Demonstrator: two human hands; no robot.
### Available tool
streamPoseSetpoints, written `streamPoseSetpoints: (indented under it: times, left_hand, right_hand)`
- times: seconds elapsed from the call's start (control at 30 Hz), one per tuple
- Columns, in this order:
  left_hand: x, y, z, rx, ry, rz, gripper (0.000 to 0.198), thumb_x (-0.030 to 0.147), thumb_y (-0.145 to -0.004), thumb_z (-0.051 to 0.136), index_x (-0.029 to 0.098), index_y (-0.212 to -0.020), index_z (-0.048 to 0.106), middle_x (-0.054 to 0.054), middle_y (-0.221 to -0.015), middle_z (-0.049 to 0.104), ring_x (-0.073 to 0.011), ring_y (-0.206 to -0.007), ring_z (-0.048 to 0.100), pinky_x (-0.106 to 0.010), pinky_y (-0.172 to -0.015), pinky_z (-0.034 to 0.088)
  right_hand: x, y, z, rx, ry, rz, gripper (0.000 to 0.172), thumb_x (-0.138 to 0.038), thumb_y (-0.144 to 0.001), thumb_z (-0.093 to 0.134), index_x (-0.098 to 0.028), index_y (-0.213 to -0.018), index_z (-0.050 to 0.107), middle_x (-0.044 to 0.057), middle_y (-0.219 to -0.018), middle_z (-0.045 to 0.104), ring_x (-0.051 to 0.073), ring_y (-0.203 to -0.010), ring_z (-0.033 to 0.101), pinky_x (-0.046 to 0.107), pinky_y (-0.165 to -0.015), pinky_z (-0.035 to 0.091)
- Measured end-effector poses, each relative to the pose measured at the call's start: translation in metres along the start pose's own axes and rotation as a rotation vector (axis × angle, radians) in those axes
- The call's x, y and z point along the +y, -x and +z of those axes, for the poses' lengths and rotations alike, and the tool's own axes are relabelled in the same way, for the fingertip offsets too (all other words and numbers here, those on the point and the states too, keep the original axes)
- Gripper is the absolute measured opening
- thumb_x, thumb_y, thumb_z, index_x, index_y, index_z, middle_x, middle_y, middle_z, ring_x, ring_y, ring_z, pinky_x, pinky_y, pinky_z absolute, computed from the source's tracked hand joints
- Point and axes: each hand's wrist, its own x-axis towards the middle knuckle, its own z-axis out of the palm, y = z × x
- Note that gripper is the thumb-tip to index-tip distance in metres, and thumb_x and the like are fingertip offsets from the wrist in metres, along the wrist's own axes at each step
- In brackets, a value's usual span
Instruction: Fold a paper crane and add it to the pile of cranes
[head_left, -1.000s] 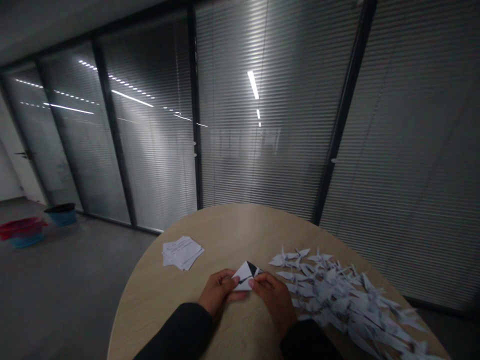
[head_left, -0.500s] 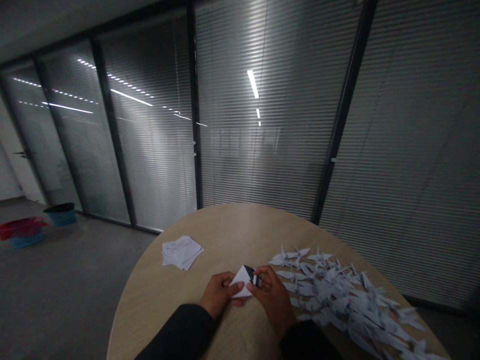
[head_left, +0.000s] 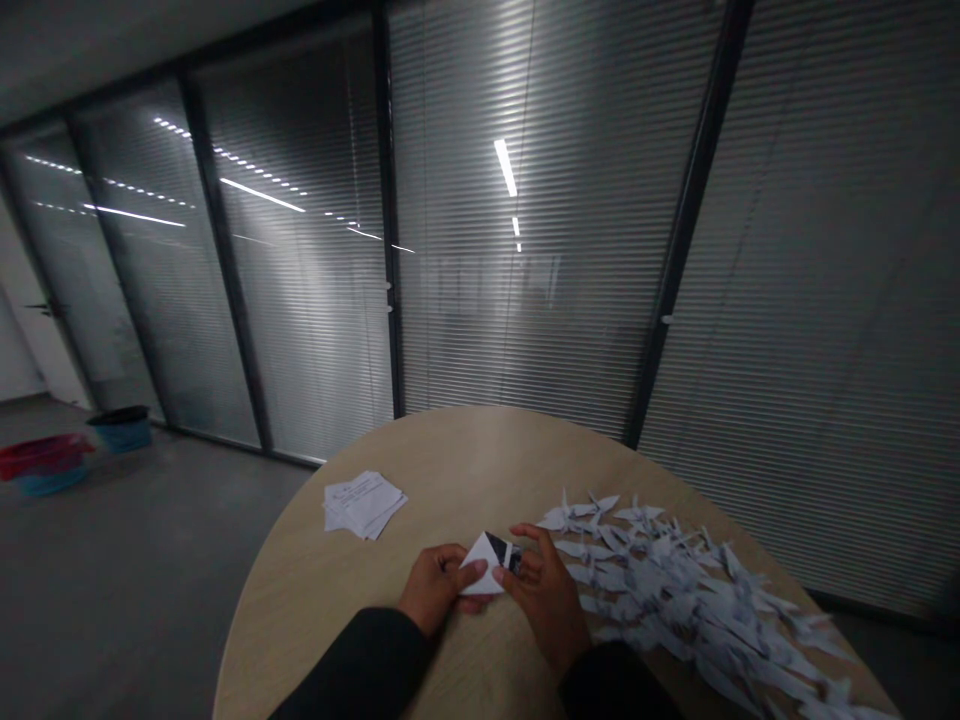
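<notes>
A small folded sheet of paper (head_left: 480, 555), white with a dark printed patch on its right side, is held just above the table between both hands. My left hand (head_left: 437, 588) pinches its left part, thumb on top and fingers underneath. My right hand (head_left: 546, 595) grips the right edge with the thumb on the front; its index finger is raised off the paper. To the right of that hand lies a pile of folded paper cranes (head_left: 675, 580).
A stack of printed paper squares (head_left: 366, 503) lies on the left of the round wooden table (head_left: 480, 440). Glass partitions with blinds (head_left: 525, 330) stand behind it. Two bins, one red-lined (head_left: 49, 462) and one dark-lined (head_left: 124, 428), stand on the floor at left.
My right index finger has lifted away from the paper's upper right edge. More of the dark printed side shows there. My left hand has barely moved.
</notes>
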Motion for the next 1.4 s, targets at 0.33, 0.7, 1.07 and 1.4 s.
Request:
streamPoseSetpoints:
  times: [0.33, 0.7, 1.07, 1.4]
  left_hand:
    - [0.000, 0.000, 0.001, 0.017, -0.053, 0.020, 0.063, 0.061, -0.037, 0.076, 0.008, -0.064, 0.056, -0.009, -0.061, 0.064, -0.0174, -0.054, 0.059, -0.028, -0.053, 0.048]
    - [-0.005, -0.002, -0.006, -0.021, -0.273, 0.137, 0.050, 0.056, -0.059, 0.069, 0.007, -0.069, 0.060, -0.007, -0.060, 0.061, -0.0147, -0.052, 0.055, -0.024, -0.051, 0.043]
    - [0.007, 0.005, -0.006, -0.088, -0.576, 0.196, 0.034, 0.040, -0.073, 0.056, 0.008, -0.072, 0.065, -0.007, -0.059, 0.062, -0.0144, -0.053, 0.055, -0.021, -0.051, 0.035]
    - [0.008, 0.000, -0.009, -0.025, -0.303, 0.216, 0.044, 0.037, -0.056, 0.075, 0.008, -0.084, 0.060, -0.004, -0.070, 0.061, -0.0109, -0.058, 0.049, -0.020, -0.054, 0.034]
  right_hand:
    - [-0.004, 0.001, 0.000, -0.018, 0.000, 0.000, 0.053, -0.037, -0.065, 0.062, -0.018, -0.106, 0.035, 0.007, -0.085, 0.067, 0.022, -0.080, 0.065, 0.034, -0.074, 0.050]
    - [0.001, -0.002, -0.002, -0.047, 0.080, 0.002, 0.038, -0.033, -0.065, 0.062, -0.018, -0.097, 0.046, 0.007, -0.090, 0.066, 0.022, -0.085, 0.064, 0.032, -0.075, 0.050]
    - [0.004, -0.007, -0.015, -0.130, 0.424, 0.065, 0.029, -0.042, -0.063, 0.060, -0.014, -0.074, 0.064, 0.003, -0.069, 0.064, 0.017, -0.066, 0.058, 0.022, -0.055, 0.038]
    - [-0.011, -0.004, -0.017, -0.068, 0.403, 0.101, 0.039, -0.048, -0.064, 0.056, -0.013, -0.077, 0.068, 0.003, -0.071, 0.063, 0.019, -0.072, 0.056, 0.025, -0.060, 0.038]
